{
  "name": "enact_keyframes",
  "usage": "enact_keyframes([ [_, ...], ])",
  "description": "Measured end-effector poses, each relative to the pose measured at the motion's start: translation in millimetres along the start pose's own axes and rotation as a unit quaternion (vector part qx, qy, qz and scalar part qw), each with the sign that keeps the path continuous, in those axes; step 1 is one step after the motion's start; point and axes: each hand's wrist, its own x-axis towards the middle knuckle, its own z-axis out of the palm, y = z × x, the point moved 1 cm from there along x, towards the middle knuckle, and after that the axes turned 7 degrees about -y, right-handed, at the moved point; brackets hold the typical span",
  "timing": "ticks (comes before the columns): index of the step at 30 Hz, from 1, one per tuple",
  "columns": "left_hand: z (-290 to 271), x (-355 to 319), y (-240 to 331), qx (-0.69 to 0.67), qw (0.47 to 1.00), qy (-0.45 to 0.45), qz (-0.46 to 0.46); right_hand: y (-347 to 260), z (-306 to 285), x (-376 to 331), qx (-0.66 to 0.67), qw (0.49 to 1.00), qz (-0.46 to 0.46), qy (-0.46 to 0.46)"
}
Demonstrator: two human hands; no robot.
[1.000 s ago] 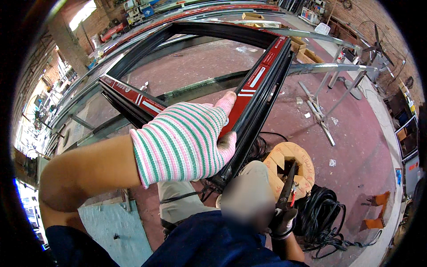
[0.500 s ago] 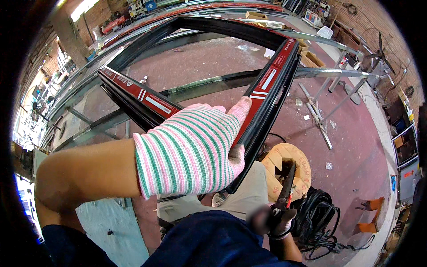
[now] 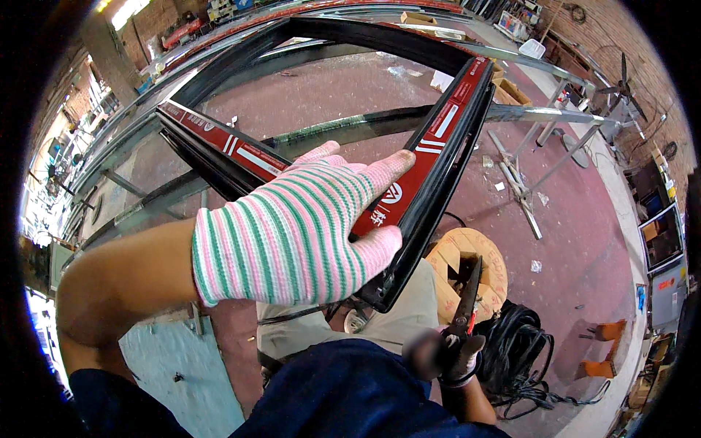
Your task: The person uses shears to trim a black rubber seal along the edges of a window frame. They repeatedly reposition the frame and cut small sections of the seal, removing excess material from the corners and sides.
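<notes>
A black window frame with red film strips along its top faces rests across metal rails in front of me. My left hand, in a pink, white and green striped knit glove, lies over its near corner. The index finger is stretched along the red strip and the thumb is apart from it, so the hand is open. Low on the right, my gloved right hand is closed round scissors with long dark blades pointing up and away. The grip is partly hidden by a blurred patch.
Beneath the frame run metal support rails. A wrapped ring-shaped roll and a heap of black rubber strip lie on the floor to the right. A pale board is at lower left. A standing fan is at far right.
My left hand has shifted slightly left and its thumb has straightened, uncovering more of the red strip near the corner. My right hand still holds the scissors in nearly the same place.
</notes>
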Motion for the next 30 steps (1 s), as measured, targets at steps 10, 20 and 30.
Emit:
enact_keyframes([
  [10, -2, 8, 15, 0.084, 0.994, -0.043, -0.049, 4, 0, 0, 0.039, 0.999, 0.012, -0.035],
  [20, -15, 13, 25, -0.019, 0.989, -0.126, -0.079, 27, -15, -2, 0.113, 0.993, 0.003, -0.042],
  [30, -12, 5, 10, -0.028, 0.996, -0.072, -0.032, 23, -19, 3, 0.102, 0.988, 0.0, -0.114],
])
